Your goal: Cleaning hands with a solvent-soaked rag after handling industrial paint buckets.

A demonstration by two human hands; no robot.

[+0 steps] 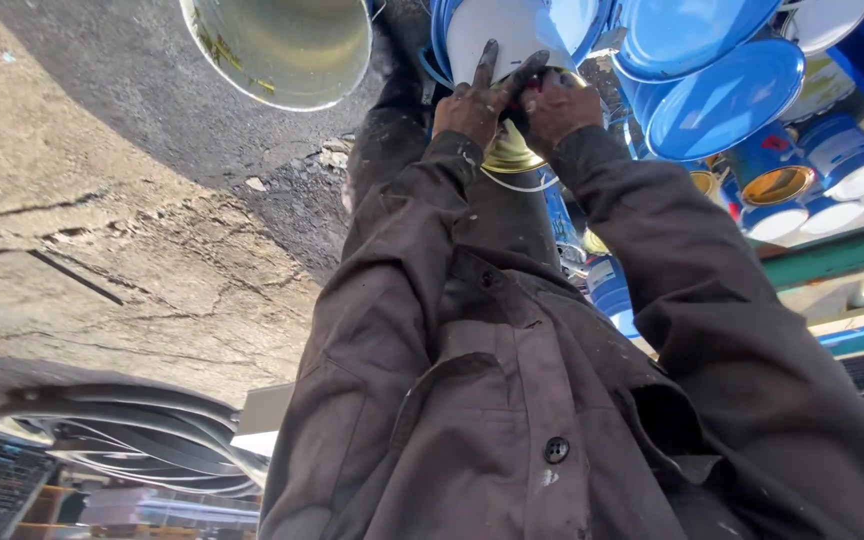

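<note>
1. Both hands were on one bucket, the white-sided pail (497,35) with a blue rim, far end of both arms. Held between the two hands, probably to steady it while fingers worked at its near edge.
2. Left hand (474,100): mostly open, two fingers splayed flat against the pail's white wall, palm pressed on. Bracing rather than a closed grip, as far as I could tell.
3. Right hand (557,105): curled shut at the pail's edge just beside the left hand. Couldn't tell what exactly it pinched; fingers hid it, and grime didn't help.
4. A gold-coloured lid or can rim (510,155) sat just under both hands, touching the wrists' side, with a thin wire loop (517,185) hanging below. Looked like a bail handle, not sure.
5. Arms: both extended fwd, elbows bent slightly, dark jacket sleeves (652,260) converging so hands met at centre. Wrists close together, nearly touching.
6. Right of the right hand: stack of blue lids (722,100) and blue cans (832,150), packed tight, well within reach.
7. Left of the left hand: an open metal bucket (282,45), apart from both hands, on cracked concrete floor (102,230).
</note>
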